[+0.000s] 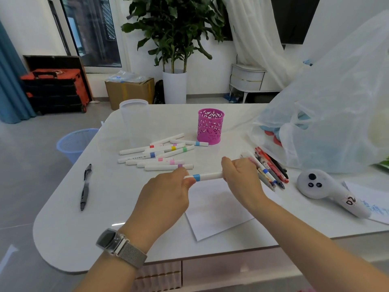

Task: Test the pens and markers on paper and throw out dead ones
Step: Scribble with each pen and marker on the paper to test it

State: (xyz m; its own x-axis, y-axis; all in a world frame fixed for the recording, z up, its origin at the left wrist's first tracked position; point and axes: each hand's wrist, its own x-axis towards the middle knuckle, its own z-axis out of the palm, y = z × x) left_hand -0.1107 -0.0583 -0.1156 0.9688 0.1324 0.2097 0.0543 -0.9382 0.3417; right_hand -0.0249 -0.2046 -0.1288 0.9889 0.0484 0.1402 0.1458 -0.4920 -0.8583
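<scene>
Both hands met on one white marker with a blue band (205, 177), held level above the sheet of paper (219, 209) near the table's (69, 228) front edge. Your left hand (166, 197) pinched the cap end between thumb and curled fingers, and your right hand (240, 178) wrapped the barrel at the other end, fingers closed round it. Whether the cap had started to come off could not be told; the blue band sat just beside your left fingertips.

To do this step well, you wanted a straight pull along the marker's length, not a bend, with the right hand staying firm on the barrel. Then you should have kept the cap in the left hand, so it could go back on a live marker, and drawn a short line on the bare paper directly under your hands.

From the marker, at about eleven o'clock, lay the pile of white markers (160, 157) with coloured bands, well apart from your grip. At one o'clock stood the pink pen holder (210, 126). At three o'clock a bundle of pens (271, 167) lay fanned, just behind your right hand. A single black pen (85, 187) lay at nine o'clock, near the table's left edge. Beyond that edge, on the floor, stood the blue basket (73, 142), the likely place for dead ones.
</scene>
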